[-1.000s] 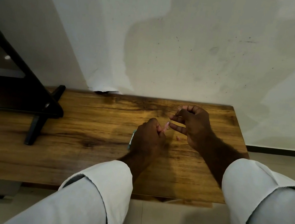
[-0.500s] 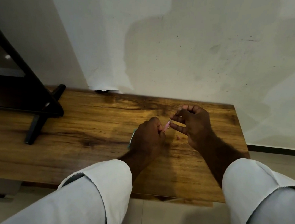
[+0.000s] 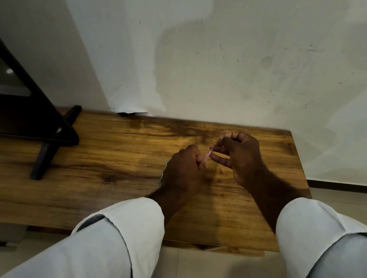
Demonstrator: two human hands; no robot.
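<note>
Wooden table (image 3: 101,198) against a stained white wall (image 3: 233,64); both hands worked a thin pink stick (image 3: 208,157) at mid-frame.
L hand (image 3: 183,173) was curled into a fist round the stick's lower end, prob. to anchor it just above the wood. A teal edge (image 3: 162,173) peeked out at the hand's left side; couldn't tell what it was. R hand (image 3: 240,157) pinched the upper end btwn thumb & forefinger, other fingers curled in above, so it looked like pulling or twisting sth at the tip. Stick sat tilted btwn the two hands, centre of frame. A small pink bit (image 3: 221,170) lay on the table just below R hand, maybe a piece taken off. Black stand (image 3: 44,156) stood mid-left, well apart.
</note>
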